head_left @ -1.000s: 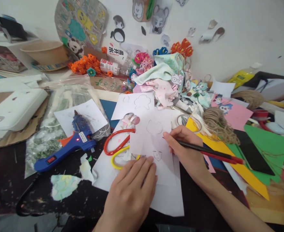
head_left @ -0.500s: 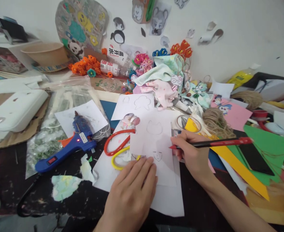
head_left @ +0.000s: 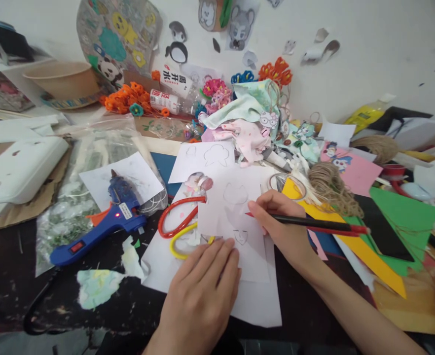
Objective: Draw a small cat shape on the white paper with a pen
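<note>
My left hand (head_left: 202, 291) lies flat on the lower left of a small white sheet of paper (head_left: 252, 259), its fingers stretched out. Pencil-like lines on that sheet form a head outline with pointed ears and, lower down, a small face. My right hand (head_left: 284, 224) grips a red-and-black pen (head_left: 324, 225) over the sheet's right side. The red tip points left, between the two drawings; whether it touches the paper I cannot tell. Beside my left fingers, a red loop handle (head_left: 162, 224) and a yellow loop handle (head_left: 173, 246) stick out, partly covered by the sheet.
A blue glue gun (head_left: 102, 231) with a lit red light rests at the left on a paper and a plastic bag. Fabric scraps (head_left: 243, 133), twine (head_left: 330, 187), a yellow strip (head_left: 380, 266) and a dark phone (head_left: 383, 234) crowd the back and right. A torn green scrap (head_left: 99, 288) lies front left.
My right hand has moved left and slightly up with the pen, bringing its tip further over the sheet. My left hand stays in place on the paper. The view has shifted slightly.
</note>
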A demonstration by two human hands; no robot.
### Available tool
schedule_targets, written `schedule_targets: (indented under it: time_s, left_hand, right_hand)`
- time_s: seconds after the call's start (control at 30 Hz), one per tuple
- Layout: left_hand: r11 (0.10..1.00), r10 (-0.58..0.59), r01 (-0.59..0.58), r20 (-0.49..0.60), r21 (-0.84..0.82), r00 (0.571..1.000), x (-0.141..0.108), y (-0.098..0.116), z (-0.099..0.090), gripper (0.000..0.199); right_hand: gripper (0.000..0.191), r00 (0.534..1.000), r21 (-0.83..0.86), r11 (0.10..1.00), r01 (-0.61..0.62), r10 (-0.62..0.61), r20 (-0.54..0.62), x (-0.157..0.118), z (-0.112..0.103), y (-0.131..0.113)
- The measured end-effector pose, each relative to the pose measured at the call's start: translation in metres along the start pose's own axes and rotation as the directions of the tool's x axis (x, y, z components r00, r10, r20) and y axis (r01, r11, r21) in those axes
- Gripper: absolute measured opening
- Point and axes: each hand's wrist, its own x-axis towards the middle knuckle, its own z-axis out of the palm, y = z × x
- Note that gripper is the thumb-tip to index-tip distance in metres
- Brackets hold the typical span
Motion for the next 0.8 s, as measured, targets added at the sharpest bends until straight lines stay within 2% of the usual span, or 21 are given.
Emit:
schedule_targets:
  time_s: [0.13,0.27,0.4,0.8]
  left_hand:
    - [1.0,-0.006,0.006,-0.008,0.0,1.0,0.0,0.0,0.0,0.024]
    - [1.0,0.002,-0.002,0.004,-0.001,1.0,0.001,0.0,-0.001,0.024]
    - [1.0,-0.006,0.006,0.003,-0.006,1.0,0.001,0.0,-0.001,0.024]
    - [1.0,-0.011,0.011,0.008,-0.005,1.0,0.001,0.0,-0.001,0.024]
  right_hand:
    - [0.017,0.999,0.022,1.0,-0.008,0.008,0.036,-0.001,0.001,0.001]
    - [0.037,0.992,-0.024,0.997,-0.072,0.074,0.098,-0.007,-0.001,-0.004]
    - [0.036,0.978,-0.098,0.989,-0.112,0.128,0.165,-0.009,-0.001,-0.007]
    - [0.032,0.972,-0.241,0.97,-0.042,0.096,0.215,-0.01,-0.001,-0.005]
